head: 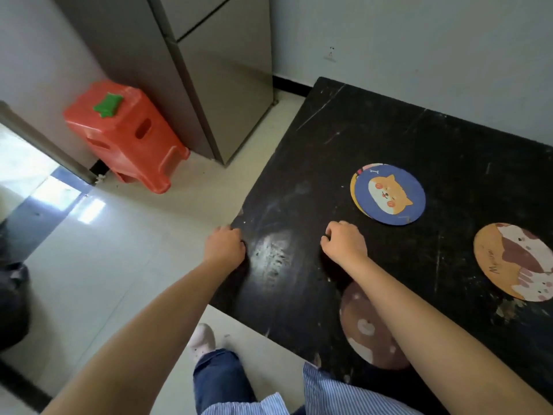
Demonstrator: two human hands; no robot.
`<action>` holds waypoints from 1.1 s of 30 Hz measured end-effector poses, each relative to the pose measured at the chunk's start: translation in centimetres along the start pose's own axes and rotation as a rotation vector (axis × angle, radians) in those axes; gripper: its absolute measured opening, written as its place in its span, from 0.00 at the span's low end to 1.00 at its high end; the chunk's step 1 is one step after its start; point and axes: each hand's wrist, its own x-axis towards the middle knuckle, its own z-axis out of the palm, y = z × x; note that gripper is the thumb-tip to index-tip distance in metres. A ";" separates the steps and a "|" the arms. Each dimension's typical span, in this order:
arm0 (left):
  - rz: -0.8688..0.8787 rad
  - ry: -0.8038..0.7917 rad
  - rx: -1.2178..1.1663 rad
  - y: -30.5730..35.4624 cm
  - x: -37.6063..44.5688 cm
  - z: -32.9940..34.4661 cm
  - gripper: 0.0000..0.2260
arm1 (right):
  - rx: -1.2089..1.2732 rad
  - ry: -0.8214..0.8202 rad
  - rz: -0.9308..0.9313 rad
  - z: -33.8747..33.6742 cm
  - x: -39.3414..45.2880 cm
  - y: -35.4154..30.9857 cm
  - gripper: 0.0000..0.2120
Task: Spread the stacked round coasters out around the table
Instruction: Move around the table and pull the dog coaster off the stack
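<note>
On the black table (389, 136) lies a small stack of round coasters (388, 194), its top one blue with an orange dog. An orange coaster with a cat (516, 260) lies alone at the right edge of view. A brown coaster (366, 327) rests near the front edge, partly under my right forearm. My left hand (224, 245) is curled at the table's left edge. My right hand (344, 242) rests on the table with fingers curled, a little left of and below the stack. Neither hand holds anything.
A red plastic stool (125, 133) with a green piece on top stands on the pale floor at left. A grey fridge (215, 73) stands behind it against the wall. My foot (202, 339) is beside the table's front corner.
</note>
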 end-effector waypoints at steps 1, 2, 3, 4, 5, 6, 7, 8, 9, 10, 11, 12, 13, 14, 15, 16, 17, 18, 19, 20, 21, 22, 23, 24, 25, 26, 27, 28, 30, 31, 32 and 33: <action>0.022 -0.001 0.009 -1.8 1.0 -0.6 0.14 | 0.009 0.023 0.012 0.6 0.7 -2.1 0.10; 0.046 -0.011 0.022 -3.7 1.9 -1.1 0.14 | 0.024 0.044 0.035 1.2 1.3 -4.3 0.10; 0.073 -0.025 0.037 -5.4 2.8 -1.6 0.14 | 0.048 0.060 0.069 1.9 1.8 -6.4 0.10; 0.102 -0.038 0.054 -7.0 3.6 -2.1 0.14 | 0.077 0.075 0.103 2.5 2.3 -8.3 0.11; 0.130 -0.053 0.072 -8.6 4.1 -2.5 0.14 | 0.105 0.087 0.135 3.2 2.7 -10.2 0.11; 0.159 -0.069 0.092 -10.1 4.7 -2.9 0.14 | 0.130 0.103 0.163 3.9 3.1 -11.9 0.11; 0.188 -0.083 0.111 -11.4 5.3 -3.2 0.14 | 0.150 0.120 0.188 4.6 3.4 -13.4 0.11; 0.212 -0.099 0.128 -12.7 5.9 -3.6 0.14 | 0.166 0.130 0.211 5.2 3.6 -14.7 0.12; 0.231 -0.116 0.142 -13.8 6.6 -4.0 0.14 | 0.176 0.135 0.232 5.7 3.8 -15.9 0.12; 0.249 -0.131 0.153 -14.6 7.5 -4.3 0.14 | 0.179 0.138 0.251 6.1 4.1 -16.8 0.13; 0.267 -0.142 0.163 -15.2 8.4 -4.7 0.14 | 0.178 0.142 0.270 6.5 4.4 -17.5 0.14; 0.286 -0.153 0.171 -15.6 9.3 -5.0 0.14 | 0.175 0.151 0.292 6.7 4.8 -18.0 0.14; 0.310 -0.160 0.176 -15.8 10.4 -5.3 0.14 | 0.176 0.170 0.315 6.8 5.2 -18.3 0.15; 0.336 -0.167 0.180 -15.8 11.4 -5.5 0.14 | 0.182 0.196 0.337 6.9 5.7 -18.4 0.15; 0.362 -0.173 0.186 -15.6 12.4 -5.7 0.14 | 0.195 0.225 0.358 6.9 6.3 -18.4 0.15; 0.389 -0.177 0.194 -15.2 13.5 -5.9 0.13 | 0.211 0.258 0.378 6.8 6.9 -18.3 0.15; 0.421 -0.180 0.206 -14.7 14.5 -6.0 0.13 | 0.230 0.294 0.402 6.6 7.5 -18.1 0.14; 0.459 -0.186 0.221 -14.0 15.4 -6.2 0.14 | 0.251 0.332 0.435 6.3 8.2 -17.8 0.14; 0.502 -0.192 0.241 -13.2 16.5 -6.3 0.14 | 0.269 0.373 0.470 6.0 8.9 -17.5 0.14; 0.548 -0.197 0.261 -12.2 17.5 -6.5 0.14 | 0.284 0.416 0.505 5.7 9.6 -17.1 0.14; 0.598 -0.203 0.283 -11.1 18.6 -6.7 0.14 | 0.297 0.456 0.540 5.5 10.4 -16.7 0.13; 0.647 -0.206 0.301 -9.7 19.7 -6.9 0.14 | 0.306 0.492 0.573 5.1 11.1 -16.3 0.13; 0.688 -0.208 0.314 -8.2 20.8 -7.2 0.14 | 0.315 0.517 0.602 4.8 11.8 -15.9 0.13; 0.722 -0.207 0.327 -6.7 21.8 -7.5 0.14 | 0.326 0.534 0.630 4.4 12.5 -15.5 0.13; 0.757 -0.199 0.338 -5.2 22.7 -7.8 0.14 | 0.341 0.545 0.658 4.1 13.0 -15.1 0.13; 0.789 -0.188 0.345 -3.8 23.4 -8.0 0.14 | 0.360 0.553 0.681 3.9 13.3 -14.8 0.13; 0.817 -0.174 0.344 -2.4 24.0 -8.2 0.14 | 0.381 0.559 0.702 3.6 13.6 -14.4 0.13; 0.848 -0.162 0.338 -1.2 24.4 -8.4 0.14 | 0.402 0.572 0.728 3.4 13.8 -14.0 0.13; 0.923 -0.157 0.326 1.1 25.1 -8.5 0.14 | 0.448 0.604 0.812 3.1 13.8 -13.0 0.13; 0.969 -0.160 0.324 2.0 25.4 -8.4 0.13 | 0.473 0.626 0.863 2.9 13.8 -12.5 0.13; 1.019 -0.166 0.326 3.0 25.8 -8.3 0.13 | 0.500 0.658 0.914 2.8 13.7 -11.9 0.13; 1.065 -0.175 0.333 4.0 26.1 -8.2 0.13 | 0.531 0.695 0.966 2.7 13.7 -11.3 0.14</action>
